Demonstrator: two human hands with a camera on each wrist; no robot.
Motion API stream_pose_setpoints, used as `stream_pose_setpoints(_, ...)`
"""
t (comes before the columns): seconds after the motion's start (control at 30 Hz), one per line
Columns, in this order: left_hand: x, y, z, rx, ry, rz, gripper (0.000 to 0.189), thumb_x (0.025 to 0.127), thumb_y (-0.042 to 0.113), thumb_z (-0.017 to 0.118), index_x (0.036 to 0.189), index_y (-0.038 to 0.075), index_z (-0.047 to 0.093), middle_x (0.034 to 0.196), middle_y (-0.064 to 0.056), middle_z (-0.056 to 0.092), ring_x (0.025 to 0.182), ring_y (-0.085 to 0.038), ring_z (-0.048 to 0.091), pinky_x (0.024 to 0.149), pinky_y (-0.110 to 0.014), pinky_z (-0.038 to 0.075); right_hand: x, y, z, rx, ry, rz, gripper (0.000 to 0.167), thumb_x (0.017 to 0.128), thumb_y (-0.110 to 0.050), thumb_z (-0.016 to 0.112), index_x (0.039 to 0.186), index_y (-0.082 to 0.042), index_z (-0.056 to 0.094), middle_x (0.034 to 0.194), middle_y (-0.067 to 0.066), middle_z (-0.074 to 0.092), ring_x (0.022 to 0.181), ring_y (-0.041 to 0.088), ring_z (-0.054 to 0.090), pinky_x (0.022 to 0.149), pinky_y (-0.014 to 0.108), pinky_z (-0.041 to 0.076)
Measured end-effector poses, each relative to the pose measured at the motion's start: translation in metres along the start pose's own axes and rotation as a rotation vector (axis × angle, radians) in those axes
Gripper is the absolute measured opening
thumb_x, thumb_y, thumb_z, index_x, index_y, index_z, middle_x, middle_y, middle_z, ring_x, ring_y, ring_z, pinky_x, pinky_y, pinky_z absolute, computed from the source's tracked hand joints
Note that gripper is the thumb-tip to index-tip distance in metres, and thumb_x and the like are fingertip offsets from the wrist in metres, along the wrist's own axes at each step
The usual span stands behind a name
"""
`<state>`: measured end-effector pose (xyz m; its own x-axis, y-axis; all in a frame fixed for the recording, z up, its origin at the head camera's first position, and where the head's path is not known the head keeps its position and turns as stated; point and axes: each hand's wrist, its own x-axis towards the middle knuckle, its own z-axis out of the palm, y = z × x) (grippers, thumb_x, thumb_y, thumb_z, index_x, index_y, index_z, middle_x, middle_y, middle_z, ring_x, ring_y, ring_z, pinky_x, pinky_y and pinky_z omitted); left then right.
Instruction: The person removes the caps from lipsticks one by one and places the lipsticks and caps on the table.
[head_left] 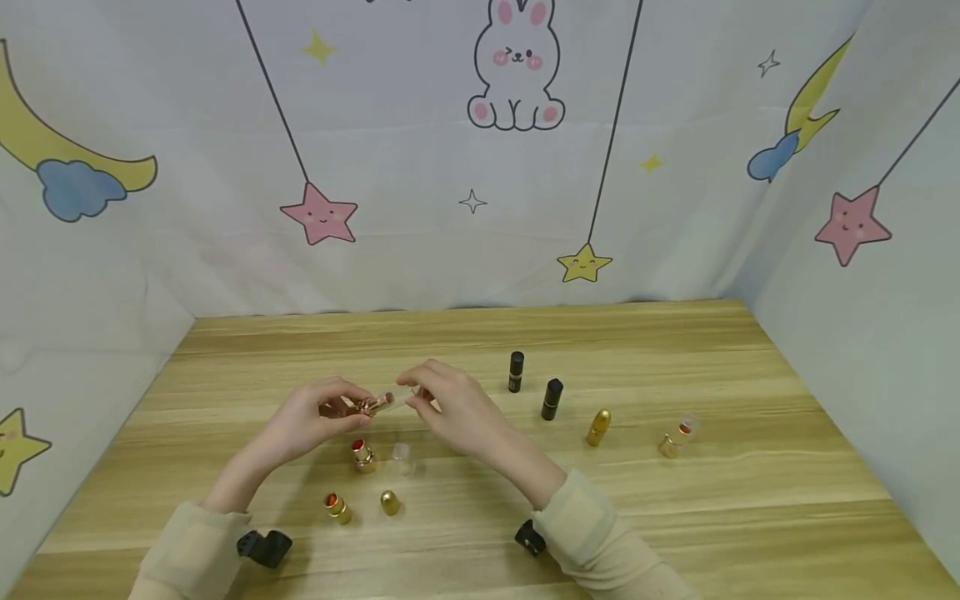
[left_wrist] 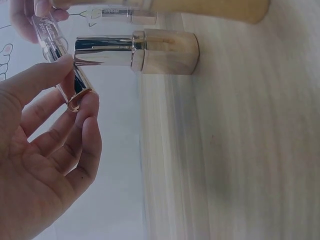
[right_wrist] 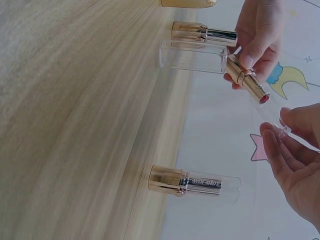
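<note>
While the left hand (head_left: 315, 408) is gripping a rose-gold lipstick (right_wrist: 255, 88), the right hand (head_left: 450, 400) is pinching its clear cap (head_left: 401, 396)

From my distant seat I am counting seven lipsticks: this one, being held above the left half of the wood-grain table (head_left: 450, 550), and six standing on it. A slim black lipstick (head_left: 516, 372), a peaked black lipstick (head_left: 552, 399), a gold bullet-shaped lipstick (head_left: 598, 427) and a clear-capped lipstick (head_left: 671, 447) are standing to the right; an uncapped rose-gold lipstick (head_left: 364, 457) and an uncapped gold lipstick (head_left: 339, 508) are standing near the left forearm. Beside those, two loose caps are standing, one transparent cap (head_left: 402, 459) and one gold cap (head_left: 389, 502).

The pinched cap's edge is blurring away, so I am not making out how far it is covering the tube. Fingers are hiding part of the gripped base, and the left wrist view is cutting off a gold cylinder (left_wrist: 215, 7) at its top edge.

Inside the two uncapped tubes, red and orange-red lipstick are showing; red is also showing under the clear-capped one. Both black cases are concealing their contents.
</note>
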<state>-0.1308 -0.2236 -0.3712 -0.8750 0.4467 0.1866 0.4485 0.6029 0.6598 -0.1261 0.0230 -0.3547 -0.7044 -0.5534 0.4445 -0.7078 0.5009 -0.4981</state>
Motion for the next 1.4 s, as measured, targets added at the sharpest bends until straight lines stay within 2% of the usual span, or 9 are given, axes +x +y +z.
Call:
stream_pose_setpoints(0.2,-0.002,-0.001,-0.003,-0.01,0.0,-0.017,0.02,0.085,0.018,0.072,0.105,0.013,0.071,0.099,-0.003,0.069,0.075,-0.001,0.059,0.071,-0.022,0.052,-0.001,0.001,-0.002,-0.009,0.016,0.003,0.024,0.094,-0.01,0.06,0.117,-0.007,0.063,0.108,0.005,0.067,0.086,0.011,0.065,0.074,0.014,0.05)
stream_pose_setpoints(0.5,-0.004,-0.005,-0.007,-0.011,0.008,-0.044,0.022,0.085,0.017,0.072,0.107,0.012,0.07,0.101,-0.004,0.069,0.075,0.0,0.058,0.071,-0.022,0.052,-0.002,0.002,-0.005,-0.012,0.027,0.024,0.024,0.094,-0.009,0.06,0.118,-0.008,0.063,0.108,0.005,0.068,0.086,0.011,0.065,0.074,0.021,0.054)
stream_pose_setpoints(0.67,-0.005,-0.007,-0.007,-0.012,0.003,-0.06,0.022,0.085,0.016,0.072,0.107,0.012,0.07,0.103,-0.005,0.069,0.076,-0.001,0.059,0.072,-0.022,0.052,-0.002,0.003,-0.005,-0.023,0.03,0.027,0.024,0.093,-0.01,0.061,0.118,-0.009,0.063,0.108,0.005,0.068,0.086,0.011,0.065,0.073,0.017,0.051)
stream_pose_setpoints(1.17,-0.005,-0.01,-0.007,-0.019,-0.005,-0.114,0.023,0.086,0.016,0.072,0.108,0.012,0.07,0.106,-0.007,0.069,0.08,-0.002,0.062,0.074,-0.024,0.053,-0.004,0.007,-0.003,-0.065,0.014,0.038,0.024,0.094,-0.01,0.061,0.117,-0.008,0.064,0.106,0.004,0.067,0.084,0.009,0.064,0.072,0.017,0.052)
stream_pose_setpoints(1.4,-0.003,-0.014,-0.003,-0.043,-0.006,-0.105,0.023,0.085,0.015,0.072,0.108,0.009,0.07,0.107,-0.009,0.068,0.08,-0.002,0.063,0.074,-0.023,0.053,-0.004,0.008,0.0,-0.083,-0.015,0.051,0.024,0.094,-0.01,0.06,0.118,-0.008,0.064,0.105,0.003,0.067,0.085,0.009,0.064,0.073,0.016,0.051)
